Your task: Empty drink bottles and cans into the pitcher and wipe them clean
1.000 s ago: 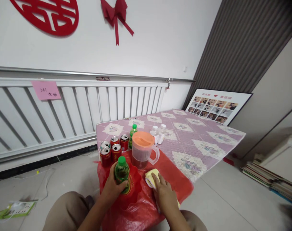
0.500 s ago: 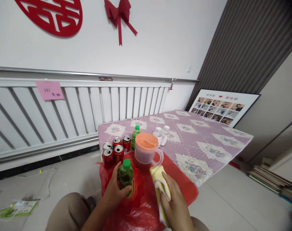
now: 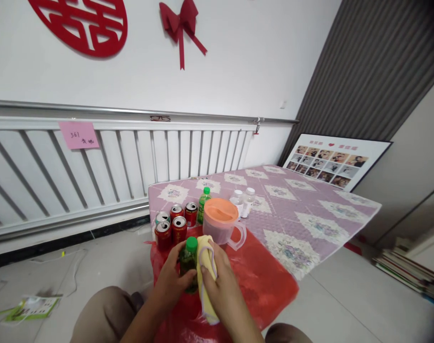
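Observation:
My left hand (image 3: 172, 276) is closed around a green plastic bottle (image 3: 188, 262) with a green cap, held upright above red plastic sheeting (image 3: 263, 276). In my right hand (image 3: 220, 281) is a folded yellow cloth (image 3: 206, 286) with a pale purple edge, pressed up against the bottle's right side. Just behind stands a clear plastic jug (image 3: 217, 232) with an orange lid (image 3: 221, 211). To the left are several opened drink cans (image 3: 179, 229), mostly red. A second green bottle (image 3: 203, 205) stands behind the jug, and two white-capped clear bottles (image 3: 247, 204) are to its right.
A purple floral cloth (image 3: 291, 247) covers the table, which meets a white radiator (image 3: 131, 162) at the back. A framed photo board (image 3: 331, 162) leans at the far right. Books (image 3: 409, 271) lie stacked low on the right, and cables (image 3: 75, 271) trail over the left floor.
My right hand has moved left with the yellow cloth, from beside the jug's handle to the green bottle's side. My left hand still holds the bottle in about the same place.

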Demonstrator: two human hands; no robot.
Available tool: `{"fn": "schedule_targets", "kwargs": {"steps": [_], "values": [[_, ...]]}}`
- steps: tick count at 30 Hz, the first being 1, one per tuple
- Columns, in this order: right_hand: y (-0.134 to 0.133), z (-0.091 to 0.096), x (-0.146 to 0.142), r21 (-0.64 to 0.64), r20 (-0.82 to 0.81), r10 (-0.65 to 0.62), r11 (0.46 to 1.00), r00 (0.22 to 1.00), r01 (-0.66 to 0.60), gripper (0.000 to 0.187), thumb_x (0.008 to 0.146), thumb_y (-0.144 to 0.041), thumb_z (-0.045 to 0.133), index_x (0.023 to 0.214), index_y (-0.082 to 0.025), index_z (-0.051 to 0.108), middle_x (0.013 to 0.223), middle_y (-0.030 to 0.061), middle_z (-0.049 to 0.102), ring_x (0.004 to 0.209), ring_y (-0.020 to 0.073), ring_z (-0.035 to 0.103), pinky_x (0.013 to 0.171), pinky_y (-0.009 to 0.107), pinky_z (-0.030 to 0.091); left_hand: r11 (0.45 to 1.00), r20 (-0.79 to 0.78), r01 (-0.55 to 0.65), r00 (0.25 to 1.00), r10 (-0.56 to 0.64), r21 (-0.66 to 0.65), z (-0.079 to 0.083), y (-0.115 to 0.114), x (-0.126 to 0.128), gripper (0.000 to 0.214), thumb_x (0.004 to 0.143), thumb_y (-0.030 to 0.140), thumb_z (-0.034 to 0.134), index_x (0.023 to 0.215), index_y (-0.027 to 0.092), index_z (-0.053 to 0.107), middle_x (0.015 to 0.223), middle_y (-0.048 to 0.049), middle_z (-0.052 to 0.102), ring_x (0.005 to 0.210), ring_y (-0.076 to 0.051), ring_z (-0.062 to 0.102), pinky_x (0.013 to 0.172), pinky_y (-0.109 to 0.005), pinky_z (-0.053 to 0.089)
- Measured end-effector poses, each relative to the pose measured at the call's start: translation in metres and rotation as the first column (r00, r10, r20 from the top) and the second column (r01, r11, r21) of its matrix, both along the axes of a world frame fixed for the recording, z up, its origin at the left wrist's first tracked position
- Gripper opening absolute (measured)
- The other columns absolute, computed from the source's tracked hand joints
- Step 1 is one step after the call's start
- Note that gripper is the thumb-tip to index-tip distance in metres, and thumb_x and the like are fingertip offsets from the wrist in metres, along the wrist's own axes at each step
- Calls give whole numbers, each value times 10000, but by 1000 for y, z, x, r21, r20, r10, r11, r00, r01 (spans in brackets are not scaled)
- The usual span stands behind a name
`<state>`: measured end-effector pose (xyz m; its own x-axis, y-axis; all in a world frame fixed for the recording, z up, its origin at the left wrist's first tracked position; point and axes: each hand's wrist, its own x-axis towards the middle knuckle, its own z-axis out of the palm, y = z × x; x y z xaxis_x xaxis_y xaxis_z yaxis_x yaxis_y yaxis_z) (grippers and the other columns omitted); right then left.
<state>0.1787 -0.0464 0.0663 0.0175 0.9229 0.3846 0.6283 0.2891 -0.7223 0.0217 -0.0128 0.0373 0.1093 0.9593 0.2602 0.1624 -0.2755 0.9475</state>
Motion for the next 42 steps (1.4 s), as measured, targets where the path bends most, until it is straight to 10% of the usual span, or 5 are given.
{"fn": "schedule_targets", "kwargs": {"steps": [8,24,33,42], "values": [[37,20,6,-86,-191,65,993,979,-83,466,859,-234,498,1322,-207,537,1300,84,614,1217,232,555,1059,412,418,1000,11,-16,1000,16,-1,-5,4,3,665,684,178,645,1313,184,430,1351,-122,543,1233,-269,548,1071,-433,432],[-32,-31,-15,133,58,-108,986,992,100,496,929,-234,446,1421,-292,419,1444,99,436,1306,260,480,1014,403,489,984,-17,-167,986,168,56,-4,-1,14,626,680,203,680,1262,177,450,1234,-117,569,1103,-254,608,972,-417,495],[-28,-33,-11,133,70,-124,985,990,114,535,915,-211,462,1437,-290,373,1419,113,458,1309,259,477,1016,420,489,991,-12,123,992,-124,-55,0,7,-13,769,727,163,633,1423,217,312,1409,-117,494,1267,-257,521,1054,-419,440],[-34,-16,-19,142,233,-71,989,970,38,702,713,6,507,1328,-329,546,1524,65,356,1344,312,427,1038,498,457,990,41,122,992,-119,-75,5,8,-10,766,647,204,754,1336,186,422,1387,-147,524,1187,-300,582,997,-430,489]]}}
